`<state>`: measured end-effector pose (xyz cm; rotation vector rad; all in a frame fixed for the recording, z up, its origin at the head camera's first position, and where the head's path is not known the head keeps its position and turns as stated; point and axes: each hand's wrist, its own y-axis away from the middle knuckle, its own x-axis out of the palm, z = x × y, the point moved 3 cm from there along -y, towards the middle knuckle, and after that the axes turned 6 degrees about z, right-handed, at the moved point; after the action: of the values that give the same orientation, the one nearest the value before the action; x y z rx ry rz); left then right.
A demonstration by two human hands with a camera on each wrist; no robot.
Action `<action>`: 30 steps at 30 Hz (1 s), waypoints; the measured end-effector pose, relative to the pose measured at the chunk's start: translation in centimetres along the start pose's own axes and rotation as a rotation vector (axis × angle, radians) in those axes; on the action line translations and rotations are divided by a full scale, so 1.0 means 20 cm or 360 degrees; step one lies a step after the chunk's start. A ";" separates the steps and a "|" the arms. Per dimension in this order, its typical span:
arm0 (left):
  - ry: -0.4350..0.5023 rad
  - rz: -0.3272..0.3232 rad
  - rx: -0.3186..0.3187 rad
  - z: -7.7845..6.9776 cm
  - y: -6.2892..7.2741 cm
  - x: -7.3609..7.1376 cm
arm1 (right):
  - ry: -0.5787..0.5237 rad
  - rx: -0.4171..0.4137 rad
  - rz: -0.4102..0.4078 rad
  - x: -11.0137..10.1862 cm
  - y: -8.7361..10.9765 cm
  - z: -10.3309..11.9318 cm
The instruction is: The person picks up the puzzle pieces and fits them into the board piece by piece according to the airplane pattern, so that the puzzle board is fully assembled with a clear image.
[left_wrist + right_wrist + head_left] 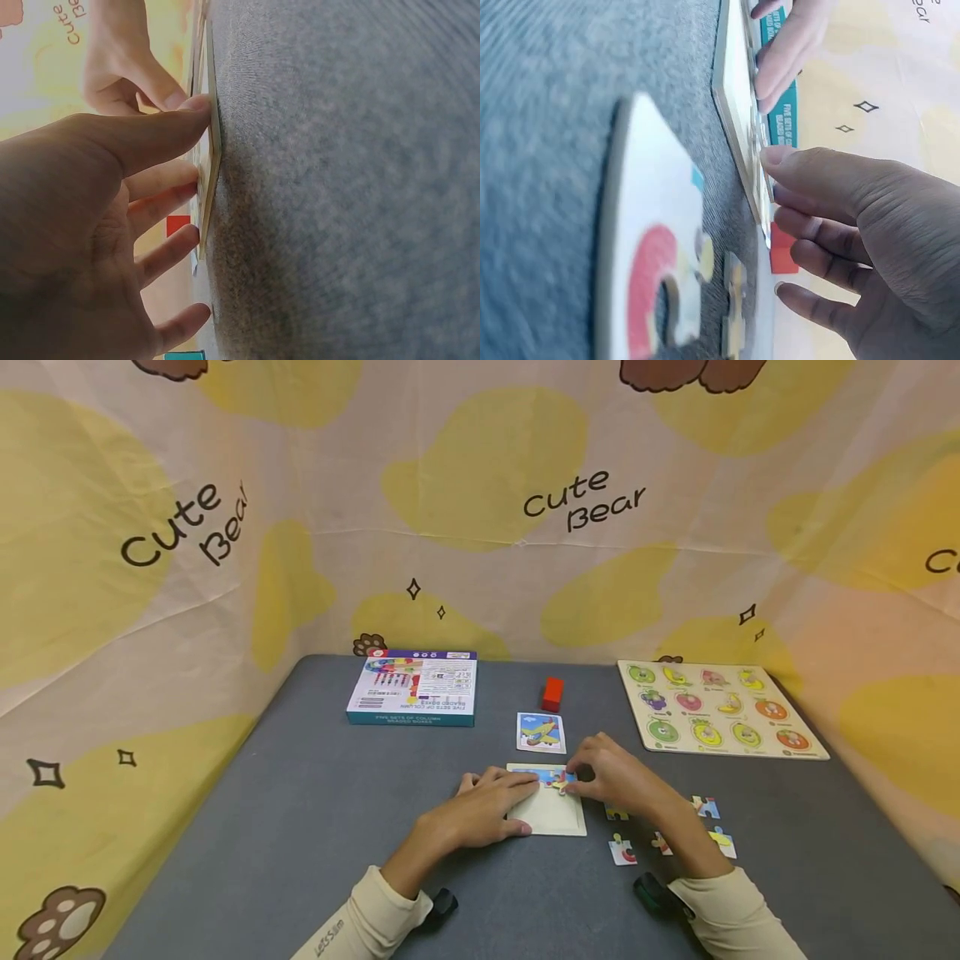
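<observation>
A shallow puzzle tray (553, 817) lies on the table, with blue-sky puzzle pieces along its far edge and a bare pale near part. My left hand (487, 810) rests on its left side, fingers extended over the far pieces and thumb on the near left edge. At the far right corner my right hand (618, 777) pinches a jigsaw piece (559, 786) between thumb and index finger. That piece is tilted and partly over the tray; how it meets its neighbours is hidden. Just beyond the tray lies a picture card (541, 733) of a yellow airplane.
Several loose jigsaw pieces (622, 850) lie right of the tray, some under my right forearm. A red block (552, 694) stands behind the card. A boxed set (412, 690) lies at the back left, a fruit board (731, 714) at the back right.
</observation>
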<state>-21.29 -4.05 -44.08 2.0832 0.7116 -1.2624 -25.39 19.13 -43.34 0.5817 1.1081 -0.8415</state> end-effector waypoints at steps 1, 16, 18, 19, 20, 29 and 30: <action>0.0001 0.0004 -0.0001 0.00 0.00 0.00 | -0.0002 -0.0005 -0.0001 0.00 0.00 0.00; 0.0018 -0.0016 0.0019 -0.01 0.01 -0.01 | -0.0018 0.0025 0.0047 0.03 -0.01 0.02; 0.0009 -0.0012 0.0009 -0.01 0.01 -0.01 | -0.0017 0.0025 0.0045 0.03 -0.01 0.02; 0.0007 -0.0010 0.0006 -0.01 0.01 -0.01 | -0.0014 0.0026 0.0043 0.03 -0.01 0.02; 0.0004 -0.0011 0.0006 -0.01 0.01 -0.01 | -0.0012 0.0020 0.0040 0.03 -0.01 0.02; 0.0030 0.0001 0.0005 -0.01 0.01 -0.01 | -0.0039 0.0054 0.0041 0.03 -0.01 0.03; 0.0031 0.0001 0.0005 -0.01 0.01 -0.01 | -0.0040 0.0053 0.0037 0.03 -0.01 0.03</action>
<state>-21.19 -4.03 -43.90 2.1008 0.7179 -1.2448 -25.04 18.38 -43.70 0.6093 1.0645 -0.8462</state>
